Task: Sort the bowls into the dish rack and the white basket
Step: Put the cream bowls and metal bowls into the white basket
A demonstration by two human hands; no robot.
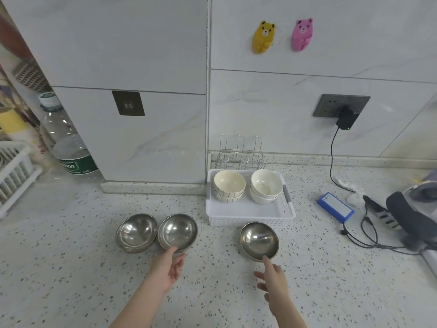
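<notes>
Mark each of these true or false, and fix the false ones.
1. The white basket holds two stacks of ceramic bowls. True.
2. The wire dish rack is full of steel bowls. False: it holds no bowls.
3. Three steel bowl positions sit on the counter outside the basket. True.
4. The right hand is lifting the right steel bowl high above the counter. False: its index finger just reaches the bowl's near rim.
5. The left hand touches the middle steel bowl. True.
</notes>
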